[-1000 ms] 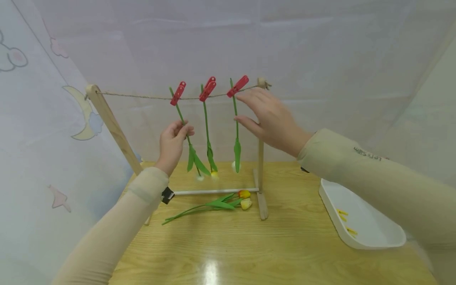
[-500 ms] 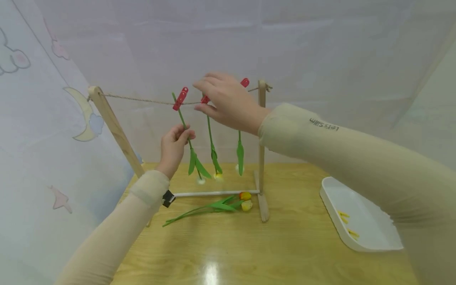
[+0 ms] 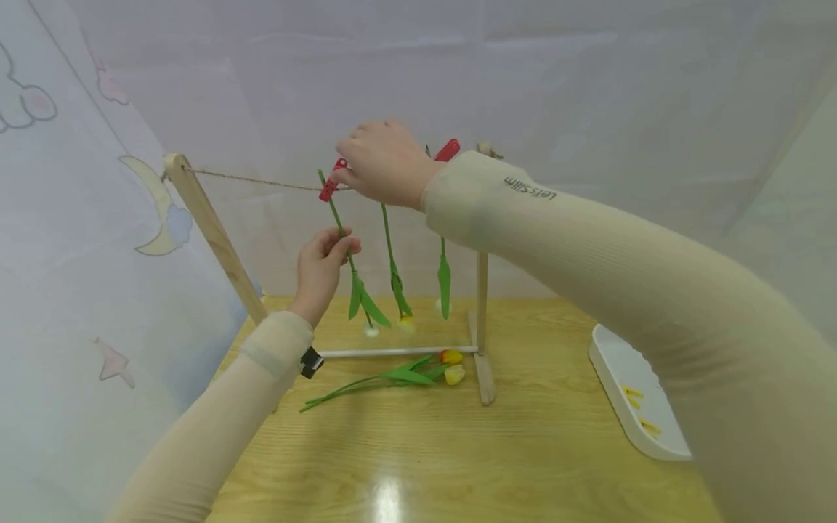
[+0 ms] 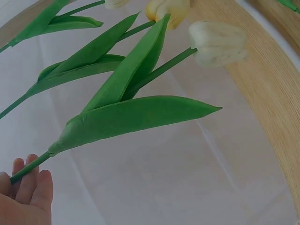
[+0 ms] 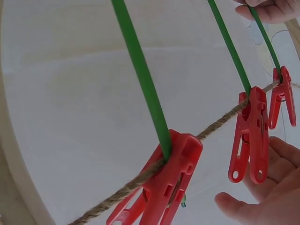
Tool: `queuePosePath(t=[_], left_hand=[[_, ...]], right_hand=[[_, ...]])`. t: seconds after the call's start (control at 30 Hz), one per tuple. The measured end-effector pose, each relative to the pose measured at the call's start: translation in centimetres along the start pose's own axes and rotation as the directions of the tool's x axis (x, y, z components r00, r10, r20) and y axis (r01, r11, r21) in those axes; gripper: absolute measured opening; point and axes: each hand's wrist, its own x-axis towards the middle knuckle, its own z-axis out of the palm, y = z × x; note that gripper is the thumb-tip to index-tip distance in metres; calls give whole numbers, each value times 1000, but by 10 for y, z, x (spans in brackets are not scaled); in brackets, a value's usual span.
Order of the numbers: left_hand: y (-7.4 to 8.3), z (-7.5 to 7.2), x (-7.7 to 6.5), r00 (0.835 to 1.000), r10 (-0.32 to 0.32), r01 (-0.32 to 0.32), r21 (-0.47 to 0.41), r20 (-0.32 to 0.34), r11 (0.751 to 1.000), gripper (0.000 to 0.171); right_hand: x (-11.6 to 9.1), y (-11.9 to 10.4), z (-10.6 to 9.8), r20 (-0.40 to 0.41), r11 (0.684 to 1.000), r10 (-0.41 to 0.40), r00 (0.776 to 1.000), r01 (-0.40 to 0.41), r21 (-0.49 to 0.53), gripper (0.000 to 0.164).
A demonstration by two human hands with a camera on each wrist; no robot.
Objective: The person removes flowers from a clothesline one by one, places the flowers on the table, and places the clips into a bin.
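Your head camera looks forward and down on the counter (image 3: 418, 450) from farthest back. Your left-wrist camera faces the tulips (image 4: 131, 121) closely, your left hand (image 4: 27, 198) at 8 o'clock. Your right-wrist camera, upside down, closely faces the rope (image 5: 221, 123) and red pegs (image 5: 258, 136), which your head view shares.

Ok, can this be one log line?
left fingers: pinching slender green stem of white tulip | right fingers: near red plastic clothespins | brown twine: three tulips clipped upside-down

"Let's Slim" lettering (image 3: 530, 187) (small, dark), on right sleeve (image 3: 588, 243)
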Motion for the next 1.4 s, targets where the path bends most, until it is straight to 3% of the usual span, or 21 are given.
queuePosePath(t=[0.2,0.57,0.83,1.03,1.2,1.4], left_hand=[[0,0,-2,1000,-8,8,-4,7,1000,23],[0,1,-3,1000,-15,15,-19,2,1000,24],[2,0,-3,1000,-16,16,-13,9,1000,25],[6,-1,-3,1000,-23,23,-12,15,1000,24],[6,-2,-4,999,-35,35,1,26,999,25],[4,-4,-6,998,-44,44,-7,33,999,24]], right_hand=[[7,-3,-1,94,998,49,994,-52,33,36],[11,-4,-4,123,986,77,989,-94,138,30],[11,-5,-4,75,983,72,995,-83,161,27],[10,-4,-5,-24,978,70,997,-64,197,27],[11,-2,-8,-50,947,110,993,-90,307,27],[10,0,-13,-132,912,127,983,-64,405,29]])
